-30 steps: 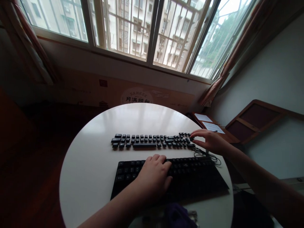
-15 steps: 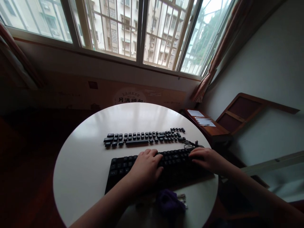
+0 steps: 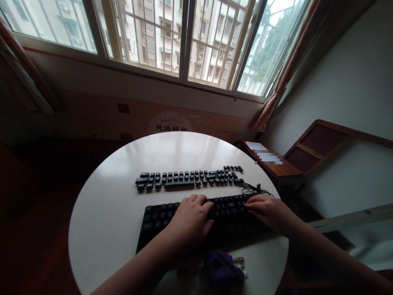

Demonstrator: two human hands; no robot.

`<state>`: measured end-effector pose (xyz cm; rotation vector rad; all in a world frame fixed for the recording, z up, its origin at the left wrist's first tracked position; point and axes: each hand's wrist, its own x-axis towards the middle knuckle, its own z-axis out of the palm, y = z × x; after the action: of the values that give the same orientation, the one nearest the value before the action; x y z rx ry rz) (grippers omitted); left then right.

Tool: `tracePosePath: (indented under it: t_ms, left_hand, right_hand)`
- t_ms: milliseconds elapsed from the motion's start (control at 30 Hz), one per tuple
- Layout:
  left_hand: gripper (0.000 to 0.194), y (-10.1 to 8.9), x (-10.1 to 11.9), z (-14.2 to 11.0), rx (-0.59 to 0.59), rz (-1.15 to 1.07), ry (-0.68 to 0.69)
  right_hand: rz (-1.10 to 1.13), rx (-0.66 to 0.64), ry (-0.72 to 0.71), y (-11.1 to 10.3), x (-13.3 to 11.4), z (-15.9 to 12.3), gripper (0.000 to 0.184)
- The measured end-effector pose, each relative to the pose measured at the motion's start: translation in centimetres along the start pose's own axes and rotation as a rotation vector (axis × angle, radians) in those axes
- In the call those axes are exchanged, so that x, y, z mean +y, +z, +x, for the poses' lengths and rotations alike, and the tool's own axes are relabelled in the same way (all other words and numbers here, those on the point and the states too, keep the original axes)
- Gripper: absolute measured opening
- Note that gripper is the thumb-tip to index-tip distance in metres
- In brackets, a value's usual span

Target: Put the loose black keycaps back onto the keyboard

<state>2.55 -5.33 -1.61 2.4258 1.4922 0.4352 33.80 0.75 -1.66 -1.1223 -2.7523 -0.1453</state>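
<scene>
My left hand (image 3: pixel 193 217) lies across the middle of a black keyboard (image 3: pixel 143 233), with its fingertips at the far edge and its thumb apart. At the keyboard's right end, my right hand (image 3: pixel 267 209) has its fingers bunched close together, their tips at the keys. Whether a keycap is between those fingers is too dark to tell. Upper rows of the keyboard carry keycaps; its near part is in shadow. Beyond it, loose black keycaps (image 3: pixel 184 177) lie in rows, a long space bar keycap (image 3: pixel 179 185) among them.
A bundled black cable (image 3: pixel 253 188) lies behind the keyboard's right end. Near the front of the round white table (image 3: pixel 101 205) is a purple item (image 3: pixel 224 266) with metal pieces beside it. A wooden chair (image 3: pixel 276 168) with papers on it stands at the right, below the window.
The view has shifted slightly, so the scene sits a little further right. Both hands stay on the keyboard; the right fingers have moved only a little.
</scene>
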Motion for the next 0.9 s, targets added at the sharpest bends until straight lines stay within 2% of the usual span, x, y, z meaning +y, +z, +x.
tracePosePath:
  t_ms: [100, 300, 467, 567, 633, 767, 900]
  left_hand:
    - [0.042, 0.0, 0.0, 0.0, -0.002, -0.006, 0.002]
    - [0.043, 0.2, 0.0, 0.0, 0.015, 0.005, 0.009]
    - [0.045, 0.3, 0.0, -0.1, 0.014, 0.026, 0.011]
    - [0.044, 0.3, 0.0, -0.1, 0.025, 0.026, 0.012]
    - [0.044, 0.3, 0.0, -0.2, 0.028, 0.025, 0.013]
    - [0.044, 0.1, 0.1, -0.2, 0.023, 0.019, 0.009]
    - [0.045, -0.1, 0.2, -0.3, 0.011, 0.006, 0.002]
  right_hand:
    - [-0.113, 0.008, -0.022, 0.1, -1.0, -0.1, 0.024]
    - [-0.340, 0.033, -0.094, 1.2, -2.5, -1.3, 0.048]
    - [-0.383, 0.034, -0.085, 2.7, -2.2, -3.2, 0.070]
    - [-0.368, 0.055, -0.029, 2.8, -1.8, -4.2, 0.084]
    - [-0.311, 0.100, 0.018, 2.4, -1.6, -4.5, 0.084]
    - [-0.130, 0.159, 0.006, 1.5, -2.2, -4.3, 0.068]
    - [-0.001, 0.221, 0.025, 2.1, -3.1, -3.6, 0.061]
